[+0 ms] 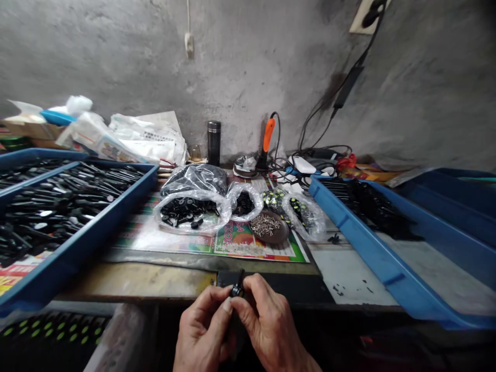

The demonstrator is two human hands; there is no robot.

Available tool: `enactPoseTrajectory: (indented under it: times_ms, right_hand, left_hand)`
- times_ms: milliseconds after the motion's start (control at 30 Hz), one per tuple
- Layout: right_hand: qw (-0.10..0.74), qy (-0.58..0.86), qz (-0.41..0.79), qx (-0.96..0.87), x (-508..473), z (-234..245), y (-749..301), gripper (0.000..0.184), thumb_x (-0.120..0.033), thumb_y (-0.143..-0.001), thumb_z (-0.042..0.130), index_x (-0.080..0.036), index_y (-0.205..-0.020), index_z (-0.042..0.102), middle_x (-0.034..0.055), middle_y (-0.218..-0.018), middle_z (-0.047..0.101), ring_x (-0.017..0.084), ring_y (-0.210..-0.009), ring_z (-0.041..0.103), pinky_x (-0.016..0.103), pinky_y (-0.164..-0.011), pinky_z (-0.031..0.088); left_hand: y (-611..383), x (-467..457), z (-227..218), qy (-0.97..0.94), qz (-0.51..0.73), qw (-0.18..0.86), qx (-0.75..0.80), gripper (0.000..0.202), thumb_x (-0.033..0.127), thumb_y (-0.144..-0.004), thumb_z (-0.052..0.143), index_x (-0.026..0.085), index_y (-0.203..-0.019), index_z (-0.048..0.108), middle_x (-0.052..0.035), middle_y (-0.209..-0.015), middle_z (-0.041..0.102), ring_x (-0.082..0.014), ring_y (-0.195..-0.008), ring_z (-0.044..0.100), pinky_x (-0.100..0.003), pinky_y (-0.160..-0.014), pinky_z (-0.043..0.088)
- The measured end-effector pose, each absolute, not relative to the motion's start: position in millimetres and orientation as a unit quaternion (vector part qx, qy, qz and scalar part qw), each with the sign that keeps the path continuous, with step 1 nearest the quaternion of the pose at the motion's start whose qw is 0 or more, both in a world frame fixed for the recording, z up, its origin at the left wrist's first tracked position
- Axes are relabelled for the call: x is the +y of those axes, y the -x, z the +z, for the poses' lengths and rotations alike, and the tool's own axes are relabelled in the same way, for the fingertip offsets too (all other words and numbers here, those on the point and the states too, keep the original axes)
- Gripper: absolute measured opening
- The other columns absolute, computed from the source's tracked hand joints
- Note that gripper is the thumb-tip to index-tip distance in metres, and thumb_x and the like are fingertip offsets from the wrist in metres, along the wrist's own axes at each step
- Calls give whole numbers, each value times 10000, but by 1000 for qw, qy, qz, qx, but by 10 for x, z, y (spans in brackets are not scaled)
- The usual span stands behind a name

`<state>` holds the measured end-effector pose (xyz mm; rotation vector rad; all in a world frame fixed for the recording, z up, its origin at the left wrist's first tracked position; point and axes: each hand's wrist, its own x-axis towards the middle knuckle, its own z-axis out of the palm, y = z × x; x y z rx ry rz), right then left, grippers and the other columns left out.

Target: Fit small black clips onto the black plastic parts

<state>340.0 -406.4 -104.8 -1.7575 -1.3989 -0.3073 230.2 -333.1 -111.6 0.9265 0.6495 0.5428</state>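
Observation:
Both my hands meet at the table's front edge around a small black plastic part (237,290) with a short stem pointing up. Thumb and forefinger of my left hand (205,325) pinch it from the left. My right hand (267,320) grips it from the other side, its thumb close to the left thumb. Fingers hide most of the part, so its full shape does not show. Beyond the hands lie a brown dish of small metal screws (267,227), an opened plastic bag of black round-headed pieces (189,209) and a smaller bag of black bits (244,202).
A blue tray (112,217) full of black stemmed parts stands at left, another blue tray (372,258) at right. Bags of black-and-green pieces (302,212) lie near the dish. Behind are a black flask (214,142), an orange-handled tool (268,135) and cables.

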Motion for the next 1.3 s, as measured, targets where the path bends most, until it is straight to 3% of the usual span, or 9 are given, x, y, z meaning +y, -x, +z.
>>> enactPoseTrajectory:
  times_ms: [200, 433, 600, 900, 1033, 1300]
  right_hand:
    - [386, 705, -189, -565, -4026, -1090, -3385, 402, -390, -1087, 288, -180, -829, 514, 21, -652, 587, 153, -528, 620, 233, -495, 444]
    - [449, 715, -117, -523, -4013, -1101, -3376, 438, -474, -1066, 330, -203, -759, 487, -19, -594, 552, 132, -489, 586, 214, -457, 412]
    - [473, 704, -55, -527, -4091, -1092, -3444, 413, -516, -1044, 387, -201, -816, 526, -25, -647, 582, 132, -538, 597, 209, -495, 433]
    - [503, 686, 16, -525, -4177, -1045, -3483, 143, -285, -986, 511, -206, -890, 581, -27, -725, 625, 123, -606, 611, 192, -570, 474]
    - [516, 685, 59, -511, -4203, -1024, -3464, 133, -245, -957, 516, -202, -859, 595, -20, -720, 639, 132, -619, 625, 198, -563, 483]
    - [523, 666, 100, -523, -4221, -971, -3401, 149, -267, -954, 554, -215, -832, 622, -39, -717, 665, 120, -621, 646, 172, -568, 498]
  left_hand:
    - [-2291, -3326, -1156, -430, 255, 811, 303, 417, 517, -645, 853, 179, -823, 686, 67, -501, 493, -33, -368, 380, -131, -358, 288]
    - [-2316, -3337, -1084, -421, 256, 813, 310, 446, 525, -619, 867, 169, -809, 676, 69, -484, 502, -30, -379, 397, -122, -370, 294]
    - [-2319, -3324, -1107, -420, 240, 823, 299, 459, 541, -668, 831, 191, -874, 618, 87, -412, 496, -26, -325, 356, -112, -342, 257]
    - [-2266, -3314, -1044, -372, 218, 857, 283, 408, 418, -661, 870, 182, -860, 603, 23, -499, 647, -62, -325, 472, -139, -333, 352]
    - [-2244, -3320, -1004, -336, 215, 859, 320, 457, 373, -524, 946, 155, -790, 646, -12, -607, 694, -108, -447, 579, -192, -409, 469]
    - [-2208, -3285, -979, -336, 264, 855, 294, 254, 284, -655, 893, 160, -772, 705, 2, -670, 696, -75, -582, 578, -152, -561, 447]
